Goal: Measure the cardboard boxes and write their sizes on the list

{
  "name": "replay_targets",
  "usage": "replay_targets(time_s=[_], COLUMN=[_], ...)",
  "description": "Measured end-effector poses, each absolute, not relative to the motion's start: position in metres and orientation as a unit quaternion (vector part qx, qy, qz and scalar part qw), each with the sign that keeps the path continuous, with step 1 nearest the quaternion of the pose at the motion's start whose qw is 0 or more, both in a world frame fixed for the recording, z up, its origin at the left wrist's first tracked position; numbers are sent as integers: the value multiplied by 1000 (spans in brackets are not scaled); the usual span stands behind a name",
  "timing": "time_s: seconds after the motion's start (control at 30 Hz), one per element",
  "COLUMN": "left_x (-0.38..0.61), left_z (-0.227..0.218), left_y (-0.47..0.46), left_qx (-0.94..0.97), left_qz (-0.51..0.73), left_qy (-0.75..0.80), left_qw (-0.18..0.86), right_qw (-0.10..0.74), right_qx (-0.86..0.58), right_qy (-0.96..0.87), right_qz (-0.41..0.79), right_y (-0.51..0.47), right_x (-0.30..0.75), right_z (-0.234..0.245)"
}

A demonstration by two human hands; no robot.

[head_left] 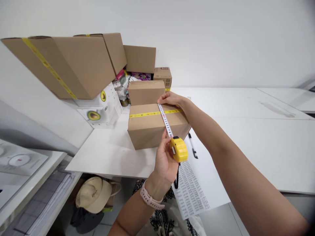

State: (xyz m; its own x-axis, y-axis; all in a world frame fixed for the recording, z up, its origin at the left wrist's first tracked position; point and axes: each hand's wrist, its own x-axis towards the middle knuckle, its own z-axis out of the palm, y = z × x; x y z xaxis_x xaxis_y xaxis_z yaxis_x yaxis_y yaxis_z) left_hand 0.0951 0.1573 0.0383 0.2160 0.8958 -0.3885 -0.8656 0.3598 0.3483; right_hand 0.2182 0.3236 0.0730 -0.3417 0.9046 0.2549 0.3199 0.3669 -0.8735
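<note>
A yellow tape measure (180, 149) sits in my left hand (164, 162), its fingers closed round the case and a black strap hanging below. The white blade (165, 119) runs out across the top of a cardboard box (145, 123) sealed with yellow tape. At the far edge of that box, my right hand (172, 99) pinches the blade's end against the cardboard. A printed sheet (194, 190) hangs partly over the table edge, right of my left hand. On the sheet lies a pen (193, 146).
Behind stands another closed box (146, 92). Large cartons (73, 62) rest on white avocado-print boxes (98, 114) at the left. The white table (246, 141) extends right along the wall. Below left are a low shelf (56, 160) and a beige cap (93, 195).
</note>
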Motion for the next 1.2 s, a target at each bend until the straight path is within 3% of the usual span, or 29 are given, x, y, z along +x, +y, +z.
replay_targets(time_s=[0.67,0.77,0.87,1.0,1.2], left_x=[92,86,75,57,49], left_z=[37,33,27,19,8], left_y=[167,171,168,151,131], left_qx=[47,63,135,285,337], left_qz=[573,577,580,566,567], left_qy=[307,319,303,295,334], left_qw=[758,749,744,715,673], right_qw=[285,334,417,449,439], right_qx=[-474,-408,-355,-342,-349], right_qy=[-732,-751,-748,-772,-805], right_qz=[397,397,374,293,196], right_y=[397,405,376,280,166], right_x=[211,210,214,222,219], right_z=[63,75,101,124,73])
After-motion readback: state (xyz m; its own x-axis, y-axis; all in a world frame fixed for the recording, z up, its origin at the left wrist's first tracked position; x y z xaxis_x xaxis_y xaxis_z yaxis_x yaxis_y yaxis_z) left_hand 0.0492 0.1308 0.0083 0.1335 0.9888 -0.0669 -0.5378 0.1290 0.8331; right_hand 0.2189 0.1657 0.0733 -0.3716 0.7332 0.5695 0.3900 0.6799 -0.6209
